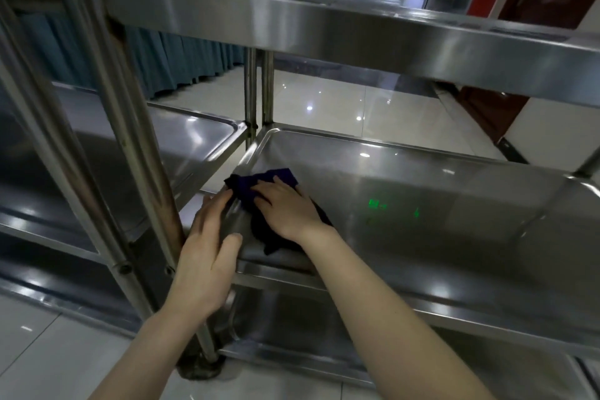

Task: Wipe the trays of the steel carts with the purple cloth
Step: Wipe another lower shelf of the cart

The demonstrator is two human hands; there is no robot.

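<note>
Hands at the middle tray: the right hand [285, 204] lies palm-down, fingers spread flat, pressing the purple cloth [259, 185] onto the middle tray [422, 198] of the nearer steel cart [357, 23]. The left hand [207, 250] is open, fingers curved over the tray's near left corner rim, thumb on the rim's inner side, just beside the cloth. The cloth sits in the tray's near left corner; the right palm and wrist hide much of it, and its nearer part reads almost black in shadow. A green reflection [393, 206] on the tray floor right of the cloth is too blurred to read. Above the tray, the top shelf's front edge cuts off the view beyond. Left of the tray, a second cart [181, 140] stands post against post, its trays cropped by the frame. Below the tray, the bottom tray [292, 328] is partly hidden by both forearms.
</note>
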